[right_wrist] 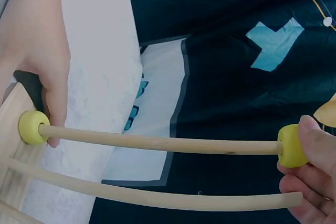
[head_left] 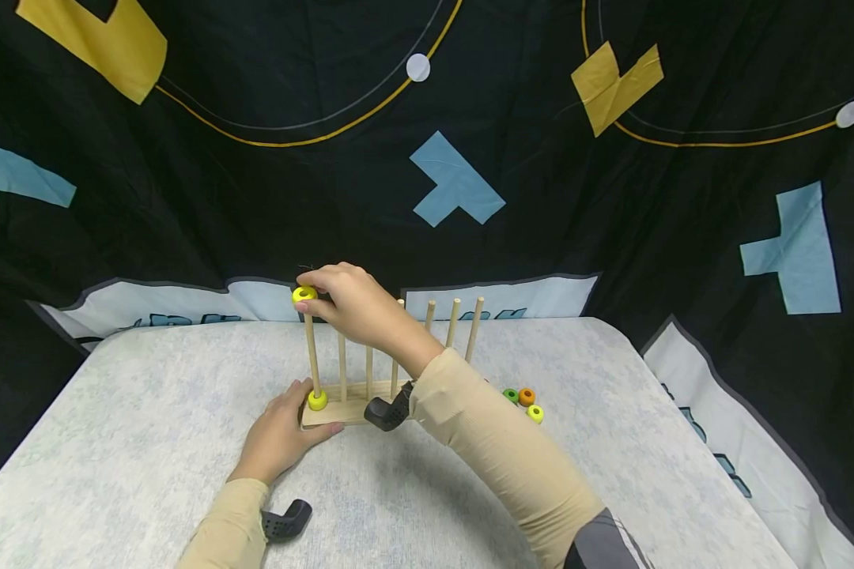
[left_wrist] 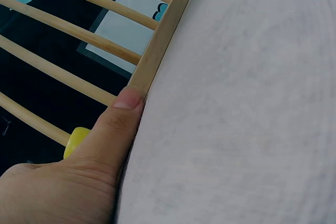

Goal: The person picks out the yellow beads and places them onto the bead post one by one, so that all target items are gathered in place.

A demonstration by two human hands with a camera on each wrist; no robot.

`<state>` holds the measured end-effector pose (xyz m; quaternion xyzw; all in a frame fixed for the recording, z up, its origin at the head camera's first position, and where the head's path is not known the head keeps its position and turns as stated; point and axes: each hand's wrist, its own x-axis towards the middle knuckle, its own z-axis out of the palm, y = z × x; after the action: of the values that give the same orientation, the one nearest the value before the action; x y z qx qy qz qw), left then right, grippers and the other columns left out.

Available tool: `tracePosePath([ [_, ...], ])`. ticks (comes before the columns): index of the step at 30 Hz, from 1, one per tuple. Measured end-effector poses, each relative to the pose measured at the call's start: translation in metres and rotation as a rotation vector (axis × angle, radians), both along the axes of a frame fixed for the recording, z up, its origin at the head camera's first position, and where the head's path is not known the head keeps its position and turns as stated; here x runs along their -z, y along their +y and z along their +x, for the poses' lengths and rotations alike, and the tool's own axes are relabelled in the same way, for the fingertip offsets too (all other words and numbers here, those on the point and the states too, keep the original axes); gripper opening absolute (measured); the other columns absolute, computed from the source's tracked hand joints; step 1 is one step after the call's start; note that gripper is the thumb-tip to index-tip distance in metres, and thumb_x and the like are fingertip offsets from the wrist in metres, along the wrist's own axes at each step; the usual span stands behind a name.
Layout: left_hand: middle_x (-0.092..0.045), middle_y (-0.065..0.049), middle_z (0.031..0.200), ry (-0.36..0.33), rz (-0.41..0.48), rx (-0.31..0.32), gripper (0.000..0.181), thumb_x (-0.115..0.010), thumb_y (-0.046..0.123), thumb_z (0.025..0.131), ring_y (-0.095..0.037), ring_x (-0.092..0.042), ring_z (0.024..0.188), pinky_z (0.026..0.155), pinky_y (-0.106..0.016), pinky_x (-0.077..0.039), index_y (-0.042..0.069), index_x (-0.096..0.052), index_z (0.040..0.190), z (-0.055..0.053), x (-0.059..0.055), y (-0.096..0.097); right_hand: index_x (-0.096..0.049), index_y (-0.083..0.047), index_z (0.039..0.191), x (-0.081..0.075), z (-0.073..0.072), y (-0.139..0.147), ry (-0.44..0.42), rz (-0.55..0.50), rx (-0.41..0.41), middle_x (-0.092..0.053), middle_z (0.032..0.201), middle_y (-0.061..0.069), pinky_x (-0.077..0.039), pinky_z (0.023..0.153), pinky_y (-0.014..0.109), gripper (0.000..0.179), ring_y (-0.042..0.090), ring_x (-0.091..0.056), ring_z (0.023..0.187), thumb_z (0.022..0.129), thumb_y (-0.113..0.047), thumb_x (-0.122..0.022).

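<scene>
A black cloth (head_left: 341,213) hangs behind the pale, mottled worktop (head_left: 149,442). It bears light-blue angular shapes (head_left: 451,178), yellow angular shapes (head_left: 137,49) and curving yellow lines (head_left: 285,145) dotted with white discs (head_left: 418,68). Along its lower part runs a white border (head_left: 555,296) with blue marks (head_left: 510,314).

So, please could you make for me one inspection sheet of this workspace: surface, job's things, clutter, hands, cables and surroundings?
Surface: pale, mottled tabletop.
Job's things: wooden rack with upright pegs; on its leftmost peg, a lower yellow bead sits at the base and an upper yellow bead is at the tip.
Clutter: loose green bead, orange bead and third yellow bead right of the rack; the right sleeve may hide more.
Hands: left hand grips the rack's left end; right hand pinches the upper yellow bead.
Cables: nothing seen.
Surroundings: black curtain with blue and yellow shapes, behind the tabletop.
</scene>
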<state>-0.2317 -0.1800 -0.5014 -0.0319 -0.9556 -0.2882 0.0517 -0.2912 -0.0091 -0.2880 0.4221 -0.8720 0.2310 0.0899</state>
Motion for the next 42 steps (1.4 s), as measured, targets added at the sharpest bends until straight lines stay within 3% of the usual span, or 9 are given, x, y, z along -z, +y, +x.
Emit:
tracePosePath([
  [16,-0.035,-0.030,0.155,-0.006,0.003,-0.003,0.108,-0.068,0.074,0.076,-0.056,-0.037,0.137,0.105,-0.072,-0.036,0.004,-0.037,0.152,0.0004,0.0002,0.0001,-0.064,-0.008,0.130,0.0030,-0.0013,0.0011,-0.034,0.003,-0.024,-0.072,0.117,0.002,-0.049,0.082,0.006,0.038,0.010,-0.063,0.106,0.097,-0.026,-0.065],
  [42,-0.035,-0.030,0.155,-0.002,0.003,-0.006,0.108,-0.070,0.073,0.076,-0.056,-0.038,0.137,0.105,-0.071,-0.037,0.003,-0.037,0.151,0.0008,-0.0016,0.0006,-0.067,-0.007,0.126,0.0034,-0.0037,0.0025,-0.048,-0.001,-0.041,-0.073,0.118,0.004,-0.051,0.084,0.006,0.034,0.008,-0.069,0.105,0.095,-0.020,-0.068],
])
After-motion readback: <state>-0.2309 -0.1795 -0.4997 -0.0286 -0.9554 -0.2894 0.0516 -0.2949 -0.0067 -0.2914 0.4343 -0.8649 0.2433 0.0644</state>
